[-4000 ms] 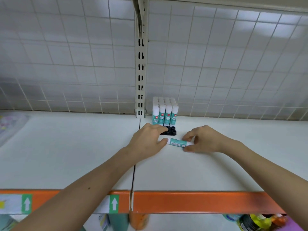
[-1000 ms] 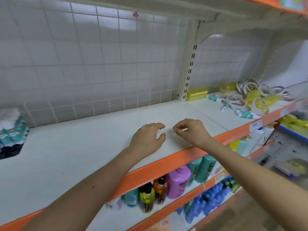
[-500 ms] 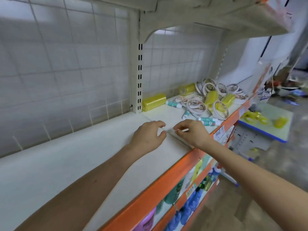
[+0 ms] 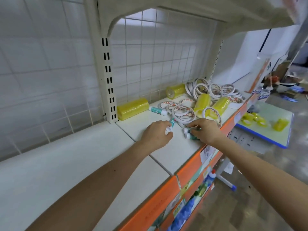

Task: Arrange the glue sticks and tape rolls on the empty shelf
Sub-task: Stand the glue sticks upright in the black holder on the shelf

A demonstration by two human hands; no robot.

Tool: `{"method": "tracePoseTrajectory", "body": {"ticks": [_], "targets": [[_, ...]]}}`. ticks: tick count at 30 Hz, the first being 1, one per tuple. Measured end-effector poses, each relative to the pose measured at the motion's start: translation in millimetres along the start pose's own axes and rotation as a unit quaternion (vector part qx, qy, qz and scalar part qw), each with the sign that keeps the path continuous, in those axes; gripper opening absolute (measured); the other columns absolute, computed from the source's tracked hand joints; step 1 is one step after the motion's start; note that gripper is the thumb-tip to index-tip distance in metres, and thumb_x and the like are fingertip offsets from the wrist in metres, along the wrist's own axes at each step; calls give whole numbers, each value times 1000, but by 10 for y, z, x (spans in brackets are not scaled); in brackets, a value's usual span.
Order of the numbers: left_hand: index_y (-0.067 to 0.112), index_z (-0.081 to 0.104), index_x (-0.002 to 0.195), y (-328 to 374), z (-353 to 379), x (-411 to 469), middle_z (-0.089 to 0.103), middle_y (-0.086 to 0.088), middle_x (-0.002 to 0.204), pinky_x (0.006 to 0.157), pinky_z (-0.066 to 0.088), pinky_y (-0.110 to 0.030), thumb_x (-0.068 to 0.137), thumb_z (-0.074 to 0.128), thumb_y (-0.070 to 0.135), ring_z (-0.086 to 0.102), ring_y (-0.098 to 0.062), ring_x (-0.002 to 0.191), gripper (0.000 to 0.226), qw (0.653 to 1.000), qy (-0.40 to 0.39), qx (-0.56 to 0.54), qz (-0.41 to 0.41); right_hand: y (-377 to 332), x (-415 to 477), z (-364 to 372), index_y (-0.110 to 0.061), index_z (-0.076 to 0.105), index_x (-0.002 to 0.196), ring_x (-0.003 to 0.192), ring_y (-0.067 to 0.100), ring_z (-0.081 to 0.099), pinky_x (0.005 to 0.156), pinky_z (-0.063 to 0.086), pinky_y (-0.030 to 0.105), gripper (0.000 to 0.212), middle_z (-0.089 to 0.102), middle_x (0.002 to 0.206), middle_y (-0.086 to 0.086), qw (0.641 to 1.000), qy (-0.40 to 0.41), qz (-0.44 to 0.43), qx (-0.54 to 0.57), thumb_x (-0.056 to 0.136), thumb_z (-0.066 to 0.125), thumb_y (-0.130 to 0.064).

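On the white shelf (image 4: 103,147), my left hand (image 4: 155,135) curls round a teal-and-white glue stick (image 4: 171,124) lying on its side. My right hand (image 4: 204,130) grips two more glue sticks (image 4: 189,135) near the orange front edge. Another glue stick (image 4: 157,111) lies further back. Behind my hands is a loose heap of white double-sided tape rolls (image 4: 183,112) and wrapped yellow tape packs (image 4: 133,108).
A slotted white upright (image 4: 108,77) divides the shelf bays in front of a wire grid back. The orange shelf lip (image 4: 188,174) runs along the front, with bottles on lower shelves. A small table (image 4: 266,129) with yellow tape rolls stands at the right.
I have turned and moved right from the stacked glue sticks to the messy bay. Both hands, which held nothing half a second ago, have reached forward and taken hold of glue sticks.
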State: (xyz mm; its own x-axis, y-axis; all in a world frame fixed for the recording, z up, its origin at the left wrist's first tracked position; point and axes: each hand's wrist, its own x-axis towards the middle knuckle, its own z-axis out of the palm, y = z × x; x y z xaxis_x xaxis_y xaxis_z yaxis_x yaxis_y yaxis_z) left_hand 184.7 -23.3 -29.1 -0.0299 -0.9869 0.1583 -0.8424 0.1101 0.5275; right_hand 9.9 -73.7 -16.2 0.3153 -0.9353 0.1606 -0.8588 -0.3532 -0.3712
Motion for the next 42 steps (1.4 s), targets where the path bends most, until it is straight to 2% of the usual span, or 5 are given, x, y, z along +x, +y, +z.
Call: {"method": "tracePoseTrajectory", "body": {"ticks": [5,10,24,30,42], "targets": [[18,52,129,56,196,271,51,-5,133,99,36,-28,91,51,25,47,-23,121,39,999,-21,45,-5,166,203,-103,-16,64,114,106,18,57,82,40,19,29,66,113,5,995,-86,-35,-27,87,60,-26],[15,60,118,132,328,447,61,-11,118,90,41,-30,91,51,19,54,-26,109,28,995,26,84,-39,259,362,-138,-7,67,106,102,21,59,91,45,33,25,66,111,9,987,-130,-92,-39,87,59,-21],[18,67,106,84,253,144,68,-8,108,81,41,-29,88,51,10,58,-30,97,26,981,145,67,-112,196,457,-119,-16,69,104,99,19,59,80,43,25,21,69,105,4,974,-107,-199,8,87,58,-21],[18,68,106,-125,-41,-417,68,-5,110,81,41,-24,88,52,11,60,-26,98,25,966,188,70,-164,-418,417,-5,-15,71,99,92,16,60,56,31,16,19,71,100,3,956,-93,-274,47,86,58,-20],[17,69,102,-669,-976,-2857,70,-3,108,82,40,-28,85,55,9,62,-28,94,23,908,270,121,-296,-2383,-826,611,-15,71,94,84,14,57,72,36,21,15,68,98,4,887,-166,-408,141,86,60,-21]]}}
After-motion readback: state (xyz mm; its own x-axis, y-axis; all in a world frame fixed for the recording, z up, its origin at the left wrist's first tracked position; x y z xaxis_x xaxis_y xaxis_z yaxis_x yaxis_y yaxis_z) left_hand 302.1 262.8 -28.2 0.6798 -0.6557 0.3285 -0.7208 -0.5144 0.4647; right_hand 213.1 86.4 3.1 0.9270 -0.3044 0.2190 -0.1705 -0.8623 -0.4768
